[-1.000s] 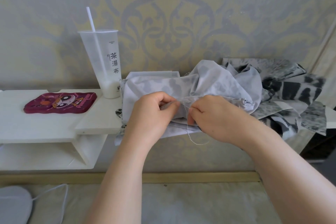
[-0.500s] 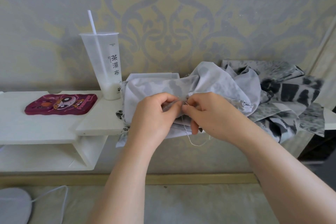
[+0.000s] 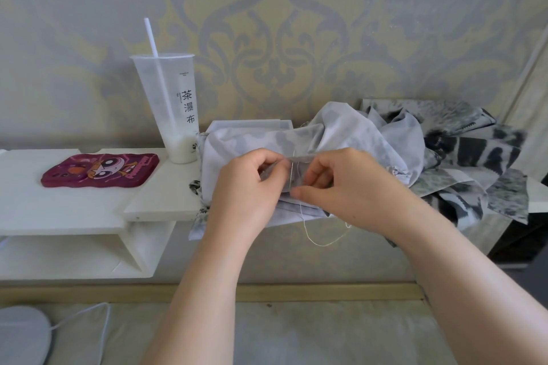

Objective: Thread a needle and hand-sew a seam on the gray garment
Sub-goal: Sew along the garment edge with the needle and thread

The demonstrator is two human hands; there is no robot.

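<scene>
Holding the seam taut looks like the thing to get right here. At the centre of the frame the left hand (image 3: 249,184) pinches a fold of the gray garment (image 3: 350,133), and the right hand (image 3: 353,184) pinches the same fold just beside it. A pale thread (image 3: 321,241) stands upright between them, then hangs in a slack loop below the right hand. I can't make out the needle itself. I'd draw that loop through slowly, keeping the fold flat, or it may knot or pucker the cloth.
</scene>
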